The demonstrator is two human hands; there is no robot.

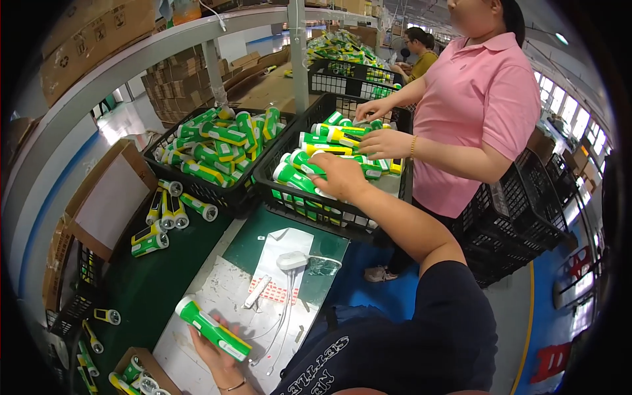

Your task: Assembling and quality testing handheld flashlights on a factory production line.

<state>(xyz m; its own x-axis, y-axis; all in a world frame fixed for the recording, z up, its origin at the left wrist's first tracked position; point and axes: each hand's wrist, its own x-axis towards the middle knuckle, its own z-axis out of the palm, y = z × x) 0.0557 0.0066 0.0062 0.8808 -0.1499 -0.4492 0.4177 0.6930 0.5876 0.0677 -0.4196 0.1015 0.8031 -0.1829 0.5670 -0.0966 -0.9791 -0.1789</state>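
Left hand (214,352) low over the bench (151,283), closed around a green-and-white flashlight (212,329), kept ready. Right hand (339,174) stretched into the nearer black crate (329,214) of flashlights, fingers curled over one (grip unclear). Co-worker's hands (382,131) sorting opposite.

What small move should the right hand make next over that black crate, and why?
Probably close the right hand on one green flashlight and lift it out. The hand rests on the pile in the black crate, while the left hand already holds a flashlight over the mat.
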